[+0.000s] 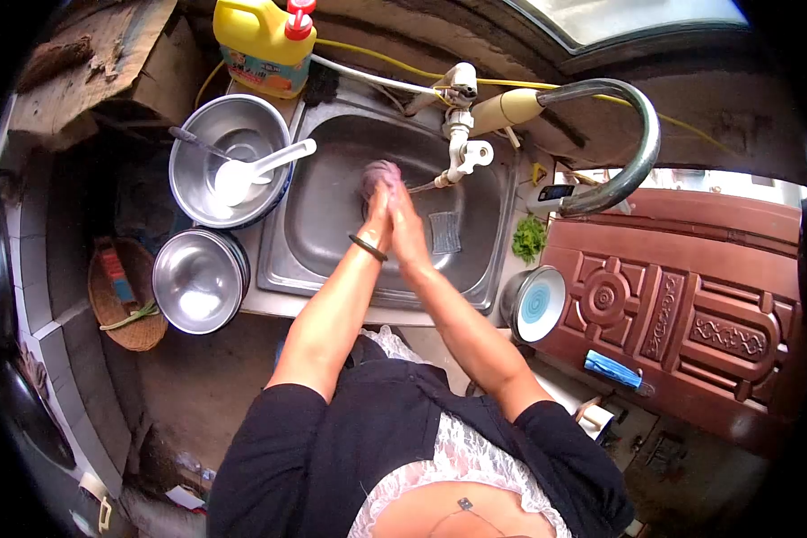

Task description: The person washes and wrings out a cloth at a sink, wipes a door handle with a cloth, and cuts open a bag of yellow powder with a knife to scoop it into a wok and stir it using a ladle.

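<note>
Both my hands are pressed together over the sink [318,193], closed around a pinkish-purple wad [383,170] that looks like bunched cloth. My left hand [379,212], with a dark bangle [368,247] at its wrist, lies along its left side. Against it from the right is my right hand [406,224]; most of the fingers are hidden. A thin stream of water runs from the white tap [464,157] toward the hands. On the sink floor, right of my right hand, rests a grey, rectangular striped piece [445,232].
Left of the sink stand a metal basin [188,184] holding a white ladle [282,157] and stacked metal bowls [195,285]. A yellow jug [264,40] is behind. Greens [529,238] and a bowl [536,305] sit right. A thick hose [650,134] arches over the back right.
</note>
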